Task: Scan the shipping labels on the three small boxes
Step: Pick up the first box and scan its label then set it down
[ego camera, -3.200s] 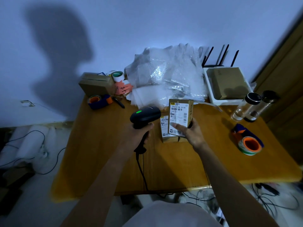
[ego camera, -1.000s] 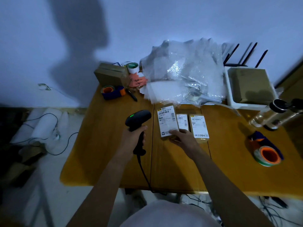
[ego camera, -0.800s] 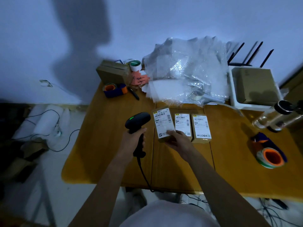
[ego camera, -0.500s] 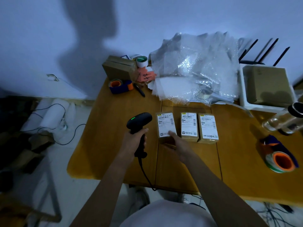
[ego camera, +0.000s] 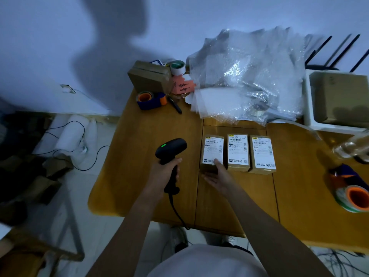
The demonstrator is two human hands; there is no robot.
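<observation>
**Left box laid flat**

The left box has come down flat beside the middle box and right box, labels up on the counter. The right label reads "20元". The right hand, fingers relaxed, touches the left box; the left hand grips the scanner.

The left box, earlier upright in the right hand, now flat beside the middle box.
</observation>
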